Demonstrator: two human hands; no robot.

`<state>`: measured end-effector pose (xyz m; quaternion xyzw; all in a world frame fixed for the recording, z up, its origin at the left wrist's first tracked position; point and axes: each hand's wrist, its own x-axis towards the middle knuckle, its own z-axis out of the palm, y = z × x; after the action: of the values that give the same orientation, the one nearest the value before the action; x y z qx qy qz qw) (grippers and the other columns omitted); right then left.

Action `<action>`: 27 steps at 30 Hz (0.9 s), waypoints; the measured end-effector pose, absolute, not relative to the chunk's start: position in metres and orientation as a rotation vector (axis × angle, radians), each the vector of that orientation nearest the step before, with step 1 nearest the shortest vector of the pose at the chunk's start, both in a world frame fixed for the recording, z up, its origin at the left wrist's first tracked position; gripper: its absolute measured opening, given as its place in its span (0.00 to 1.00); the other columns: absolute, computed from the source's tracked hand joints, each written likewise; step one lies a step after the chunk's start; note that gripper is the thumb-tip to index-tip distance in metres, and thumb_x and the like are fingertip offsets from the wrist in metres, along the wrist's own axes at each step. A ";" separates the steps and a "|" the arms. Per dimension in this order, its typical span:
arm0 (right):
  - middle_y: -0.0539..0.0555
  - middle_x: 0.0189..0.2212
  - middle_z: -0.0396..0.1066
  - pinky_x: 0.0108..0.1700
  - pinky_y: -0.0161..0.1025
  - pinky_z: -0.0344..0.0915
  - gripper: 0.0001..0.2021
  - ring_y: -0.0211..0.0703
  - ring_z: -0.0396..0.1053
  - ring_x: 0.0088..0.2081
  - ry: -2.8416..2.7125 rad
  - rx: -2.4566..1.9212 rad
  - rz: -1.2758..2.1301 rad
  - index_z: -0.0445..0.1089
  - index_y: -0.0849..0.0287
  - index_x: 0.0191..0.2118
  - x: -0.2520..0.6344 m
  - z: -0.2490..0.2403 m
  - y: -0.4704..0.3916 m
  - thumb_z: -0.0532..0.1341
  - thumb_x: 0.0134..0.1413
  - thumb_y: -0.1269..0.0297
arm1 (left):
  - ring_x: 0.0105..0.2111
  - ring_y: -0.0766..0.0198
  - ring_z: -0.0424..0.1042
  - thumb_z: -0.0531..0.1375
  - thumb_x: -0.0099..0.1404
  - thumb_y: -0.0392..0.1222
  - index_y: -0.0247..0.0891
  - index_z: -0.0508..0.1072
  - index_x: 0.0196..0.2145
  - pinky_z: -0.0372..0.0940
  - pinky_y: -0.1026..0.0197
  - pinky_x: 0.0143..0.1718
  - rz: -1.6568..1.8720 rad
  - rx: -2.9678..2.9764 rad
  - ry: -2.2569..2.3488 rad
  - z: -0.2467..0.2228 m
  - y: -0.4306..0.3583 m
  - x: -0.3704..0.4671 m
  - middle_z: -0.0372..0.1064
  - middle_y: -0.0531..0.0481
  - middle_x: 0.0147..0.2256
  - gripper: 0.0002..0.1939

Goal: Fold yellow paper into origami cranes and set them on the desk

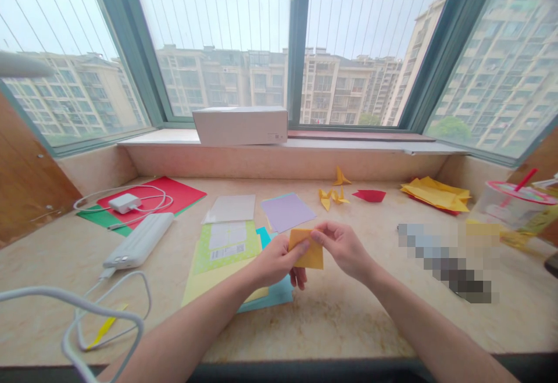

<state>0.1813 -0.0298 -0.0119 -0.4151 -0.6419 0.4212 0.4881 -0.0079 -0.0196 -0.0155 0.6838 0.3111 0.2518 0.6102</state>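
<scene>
A small folded square of orange-yellow paper (310,257) is held up between my two hands, above the table's middle. My left hand (279,258) grips it from the left, thumb across the front and the other fingers behind and below. At its upper right edge, my right hand (344,246) pinches the paper between thumb and forefinger. Beneath and left of my left hand lie sheets of blue paper (279,296) and pale yellow paper (196,290). Just beyond my hands rests a lilac sheet (288,211).
Folded yellow paper shapes (333,197) and a red folded piece (369,196) lie farther back. Yellow papers (436,193) and a drink cup (510,206) stand right. Left are a white power bank (139,240), cable, charger (124,203) and red sheet (174,194). A white box (242,126) sits on the sill.
</scene>
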 end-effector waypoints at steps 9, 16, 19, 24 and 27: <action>0.53 0.30 0.78 0.38 0.40 0.68 0.15 0.44 0.73 0.33 -1.630 -1.034 1.009 0.78 0.59 0.34 0.186 -0.005 -0.030 0.64 0.55 0.50 | 0.20 0.71 0.53 0.54 0.68 0.53 0.34 0.68 0.21 0.47 0.67 0.22 1.056 1.997 0.984 -0.001 -0.015 -0.014 0.54 0.57 0.18 0.24; 0.52 0.28 0.77 0.35 0.38 0.68 0.14 0.42 0.73 0.31 -1.469 -1.077 0.987 0.77 0.60 0.31 0.186 -0.005 -0.028 0.66 0.51 0.52 | 0.18 0.66 0.68 0.54 0.67 0.56 0.34 0.70 0.26 0.60 0.67 0.20 0.864 1.771 0.885 -0.006 -0.014 -0.013 0.67 0.52 0.19 0.22; 0.52 0.28 0.77 0.34 0.38 0.68 0.15 0.43 0.73 0.30 -1.430 -1.071 1.018 0.76 0.60 0.32 0.186 -0.006 -0.027 0.66 0.52 0.50 | 0.16 0.65 0.70 0.57 0.65 0.57 0.33 0.70 0.26 0.63 0.67 0.18 0.721 1.717 0.827 -0.007 -0.014 -0.012 0.69 0.49 0.17 0.23; 0.53 0.28 0.77 0.33 0.37 0.67 0.17 0.40 0.72 0.28 -1.500 -0.995 1.157 0.76 0.60 0.36 0.190 -0.002 -0.026 0.64 0.54 0.49 | 0.16 0.65 0.71 0.53 0.67 0.59 0.32 0.71 0.27 0.63 0.68 0.16 0.878 1.627 0.867 -0.004 -0.012 -0.013 0.71 0.47 0.19 0.26; 0.52 0.25 0.75 0.31 0.36 0.66 0.17 0.38 0.69 0.26 -1.494 -1.053 1.035 0.77 0.61 0.30 0.191 -0.001 -0.026 0.65 0.53 0.50 | 0.17 0.66 0.71 0.53 0.67 0.61 0.31 0.72 0.25 0.64 0.68 0.17 0.819 1.617 0.834 -0.006 -0.012 -0.014 0.72 0.46 0.21 0.28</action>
<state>0.1913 -0.0257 -0.0007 -0.4349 -0.6170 0.4274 0.4975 -0.0144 -0.0121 -0.0056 0.6809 0.3513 0.3449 0.5422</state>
